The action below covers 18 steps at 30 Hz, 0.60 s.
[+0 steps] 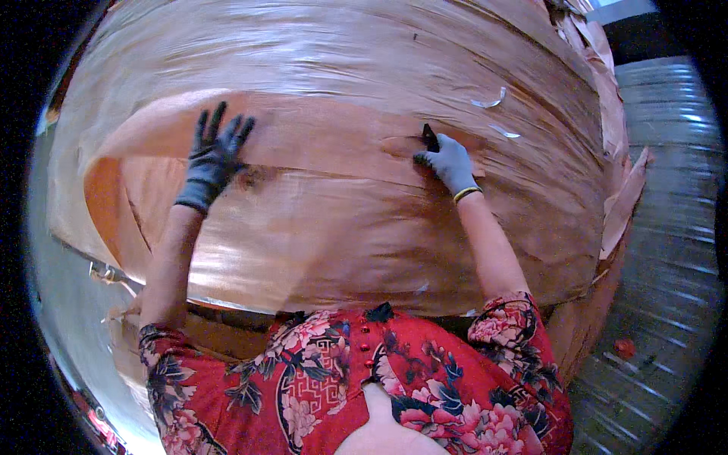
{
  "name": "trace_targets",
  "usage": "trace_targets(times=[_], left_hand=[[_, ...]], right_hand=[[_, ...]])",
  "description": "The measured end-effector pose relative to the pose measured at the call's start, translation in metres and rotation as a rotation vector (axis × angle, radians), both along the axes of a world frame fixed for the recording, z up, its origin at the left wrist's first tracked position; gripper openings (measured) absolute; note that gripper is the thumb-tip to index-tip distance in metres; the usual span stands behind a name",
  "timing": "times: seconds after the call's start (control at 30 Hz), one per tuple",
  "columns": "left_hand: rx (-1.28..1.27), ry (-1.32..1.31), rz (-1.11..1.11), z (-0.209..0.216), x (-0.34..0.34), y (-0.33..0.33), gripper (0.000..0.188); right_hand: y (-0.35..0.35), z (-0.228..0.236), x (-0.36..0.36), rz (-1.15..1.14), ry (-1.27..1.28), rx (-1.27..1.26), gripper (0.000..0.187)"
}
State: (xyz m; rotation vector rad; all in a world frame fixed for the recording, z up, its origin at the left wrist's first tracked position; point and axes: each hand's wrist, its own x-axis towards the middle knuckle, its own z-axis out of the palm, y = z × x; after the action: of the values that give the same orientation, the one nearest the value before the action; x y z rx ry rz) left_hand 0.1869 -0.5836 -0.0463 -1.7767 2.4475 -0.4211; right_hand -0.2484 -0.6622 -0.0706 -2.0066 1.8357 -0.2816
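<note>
A wide stack of thin brown sheets, which look like wood veneer, spreads in front of me. Across it lies a loose reddish-brown strip, its left end curling over into a loop. My left hand, in a grey glove with darker fingers, rests at this strip with fingers spread and nothing in them. Farther right, my right hand in a lighter grey glove is closed at the strip's right part. A short black piece juts forward from it; whether that is a tool or a dark glove fingertip I cannot make out.
Two small whitish curved scraps lie on the sheets at the upper right. Ragged sheet edges stick out along the right side. Beyond them is a ridged grey surface with a small red object on it.
</note>
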Motion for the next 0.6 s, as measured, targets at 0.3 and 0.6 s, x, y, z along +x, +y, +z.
trace_targets(times=[0.3,0.6], left_hand=[[-0.493,-0.086,0.234,0.032,0.142,0.004,0.037],[-0.260,0.475,0.092,0.043,0.009,0.005,0.085]], right_hand=[[0.010,0.000,-0.014,-0.082,0.023,-0.043,0.045],[0.023,0.011,0.000,-0.031,-0.029,0.015,0.044]])
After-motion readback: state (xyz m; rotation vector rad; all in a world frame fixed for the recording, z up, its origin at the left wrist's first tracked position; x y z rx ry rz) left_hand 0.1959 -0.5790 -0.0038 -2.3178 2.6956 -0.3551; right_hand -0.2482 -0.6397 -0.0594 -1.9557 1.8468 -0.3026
